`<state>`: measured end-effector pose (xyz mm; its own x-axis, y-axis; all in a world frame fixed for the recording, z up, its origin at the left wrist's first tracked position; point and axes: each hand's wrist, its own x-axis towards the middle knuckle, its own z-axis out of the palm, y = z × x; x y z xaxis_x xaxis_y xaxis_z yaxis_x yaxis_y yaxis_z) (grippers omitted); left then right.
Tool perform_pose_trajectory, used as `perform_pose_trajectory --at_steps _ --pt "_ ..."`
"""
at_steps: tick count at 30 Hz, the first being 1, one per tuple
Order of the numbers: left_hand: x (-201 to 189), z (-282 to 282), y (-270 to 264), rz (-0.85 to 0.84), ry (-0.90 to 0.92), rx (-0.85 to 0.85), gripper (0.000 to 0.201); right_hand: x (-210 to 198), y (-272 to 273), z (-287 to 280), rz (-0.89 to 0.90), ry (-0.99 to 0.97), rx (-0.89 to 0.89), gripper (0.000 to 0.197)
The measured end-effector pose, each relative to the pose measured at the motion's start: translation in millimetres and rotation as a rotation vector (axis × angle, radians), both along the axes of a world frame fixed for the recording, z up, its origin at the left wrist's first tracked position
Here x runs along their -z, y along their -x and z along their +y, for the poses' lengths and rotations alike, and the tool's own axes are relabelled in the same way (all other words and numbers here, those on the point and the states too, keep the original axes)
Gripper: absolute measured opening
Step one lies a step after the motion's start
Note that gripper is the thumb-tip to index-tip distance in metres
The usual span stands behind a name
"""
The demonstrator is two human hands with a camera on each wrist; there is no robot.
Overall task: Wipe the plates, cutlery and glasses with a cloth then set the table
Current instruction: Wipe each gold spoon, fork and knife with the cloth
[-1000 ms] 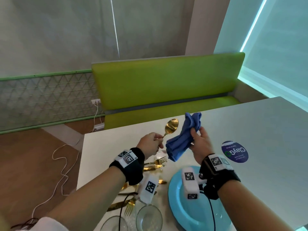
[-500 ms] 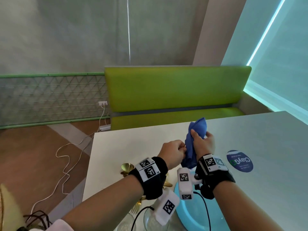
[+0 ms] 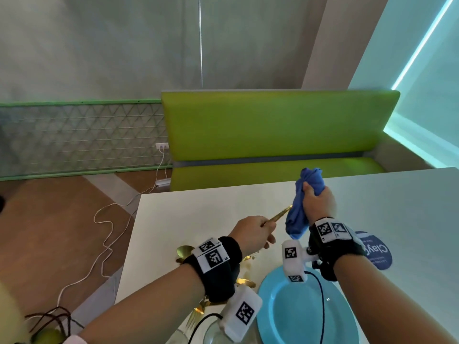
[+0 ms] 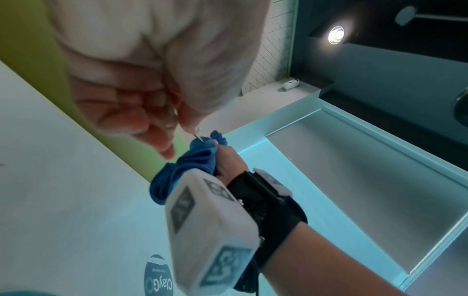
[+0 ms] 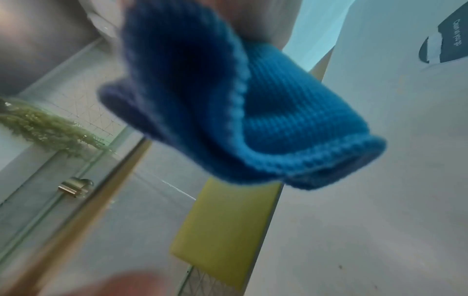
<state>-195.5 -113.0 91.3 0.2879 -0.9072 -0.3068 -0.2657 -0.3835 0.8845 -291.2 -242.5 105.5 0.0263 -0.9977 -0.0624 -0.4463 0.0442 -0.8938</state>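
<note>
Spoon (image 3: 280, 216) handle is pinched in the left hand (image 3: 250, 233), its bowl buried in the cloth (image 3: 298, 209) that the right hand (image 3: 319, 203) squeezes, above the bench (image 3: 198, 214). Best to keep that squeeze firm and draw the spoon leftward, out through the folds.

White rectangular table (image 3: 198, 212), seen from its near side, far edge toward a green bench. Resting on its surface: a light blue plate (image 3: 293, 316) at the near edge; gold cutlery (image 3: 244, 281) in a loose group just left of the plate, including a spoon bowl (image 3: 184, 252); clear glasses (image 3: 213, 333) at the bottom edge, partly hidden; a round dark blue sticker (image 3: 380, 252) right of the plate, flat on the tabletop.
</note>
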Motion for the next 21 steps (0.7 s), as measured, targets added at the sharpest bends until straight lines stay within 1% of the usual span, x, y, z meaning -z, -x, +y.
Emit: perform_pose_trajectory --at_steps 3,5,6,8,11,14,16,17,18,20,21 --pt "7.0 -5.5 -1.5 0.064 -0.023 -0.037 0.028 7.4 -1.9 -2.9 -0.09 -0.037 -0.037 0.026" --pt "11.1 -9.2 1.5 0.148 -0.01 -0.091 0.033 17.6 -5.7 0.9 -0.195 -0.142 -0.048 0.018" --pt "13.6 -10.9 3.6 0.194 0.003 -0.115 0.035 21.5 -8.4 3.6 -0.231 -0.193 -0.076 0.017" --pt "17.5 -13.5 6.0 0.256 0.025 -0.153 0.034 21.7 -15.0 12.6 -0.239 -0.231 -0.207 0.018" --pt "21.7 -17.2 2.9 0.226 0.021 -0.145 0.031 15.2 -20.6 21.8 -0.067 -0.166 -0.431 0.02" --pt "22.9 -16.5 0.5 0.224 0.019 -0.143 0.029 13.9 -16.8 22.4 0.062 -0.195 -0.55 0.021" --pt "24.8 -13.8 0.4 0.208 -0.006 -0.105 0.019 16.0 -14.2 24.5 0.103 -0.195 -0.584 0.021" --pt "24.6 -12.1 0.1 0.207 -0.017 -0.061 0.014 17.5 -13.5 25.8 0.123 -0.177 -0.593 0.021" --pt "23.5 -11.3 -1.9 0.187 -0.035 0.002 0.013 19.0 -12.9 26.8 0.15 -0.153 -0.598 0.022" --pt "18.0 -12.5 -13.0 0.061 -0.095 0.137 0.015 19.5 -11.4 26.0 0.196 -0.117 -0.595 0.023" --pt "14.6 -14.2 -21.8 -0.019 -0.109 0.15 0.013 19.3 -10.4 24.0 0.211 -0.12 -0.586 0.023"
